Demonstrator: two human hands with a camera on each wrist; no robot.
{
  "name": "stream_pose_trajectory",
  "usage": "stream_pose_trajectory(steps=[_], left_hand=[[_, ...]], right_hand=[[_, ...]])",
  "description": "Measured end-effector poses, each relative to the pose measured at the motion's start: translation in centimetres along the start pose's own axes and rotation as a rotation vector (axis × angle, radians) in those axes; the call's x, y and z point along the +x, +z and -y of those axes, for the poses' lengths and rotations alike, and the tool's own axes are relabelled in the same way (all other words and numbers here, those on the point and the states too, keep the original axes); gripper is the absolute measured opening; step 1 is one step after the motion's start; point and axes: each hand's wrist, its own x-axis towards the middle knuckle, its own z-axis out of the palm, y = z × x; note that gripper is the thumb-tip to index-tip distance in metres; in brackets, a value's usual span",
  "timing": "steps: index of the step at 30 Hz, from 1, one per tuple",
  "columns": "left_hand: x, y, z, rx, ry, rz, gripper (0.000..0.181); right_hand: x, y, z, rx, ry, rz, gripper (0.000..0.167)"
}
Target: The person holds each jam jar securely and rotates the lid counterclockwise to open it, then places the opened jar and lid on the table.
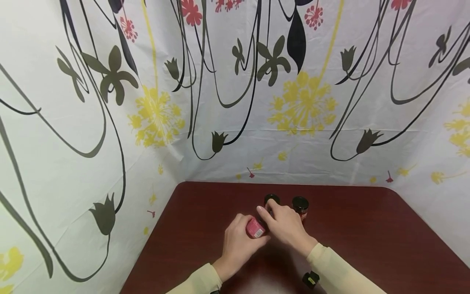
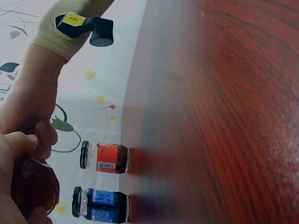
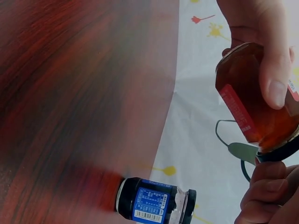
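A left jar and a right jar stand on the table beyond a held jar.

A makeshift booth: floral-print cloth on 3 sides of a reddish-brown wood-grain table.

White printed fabric as walls at 9, 12 and 3 o'clock, visibly creased. Print: large yellow blooms near 10 and 2, red flowers near 11 and 1, dark tulip shapes, e.g. 8 and 3. Dark red-brown table at 6, far corners rounded, streaky wood grain. Pale glare on tabletop, 6 o'clock edge.
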Motion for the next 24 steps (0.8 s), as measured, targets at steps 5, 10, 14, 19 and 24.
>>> stream_pose_trajectory(steps=[5, 10, 14, 19, 24], left_hand=[[-0.1, 0.0, -0.3, -0.014, 0.003, 0.006, 0.055], [-0.4, 0.0, -0.6, -0.018, 0.006, 0.005, 0.053], [-0.6, -0.2, -0.8, -0.009, 0.014, 0.006, 0.050], [-0.7, -0.4, -1.2, 0.002, 0.032, 0.016, 0.047], [-0.6, -0.7, -2.0, -0.027, -0.006, 0.054, 0.045]], right_hand=[[-0.2, 0.1, -0.2, 0.006, 0.021, -0.008, 0.052], [-0.3, 0.2, -0.5, 0.039, 0.022, 0.002, 0.048], [-0.5, 0.2, -0.7, 0.065, 0.002, 0.006, 0.043], [-0.7, 0.3, -1.0, 0.068, -0.065, -0.042, 0.036], [-0.7, 0.3, -1.6, 0.056, -0.221, -0.139, 0.028]])
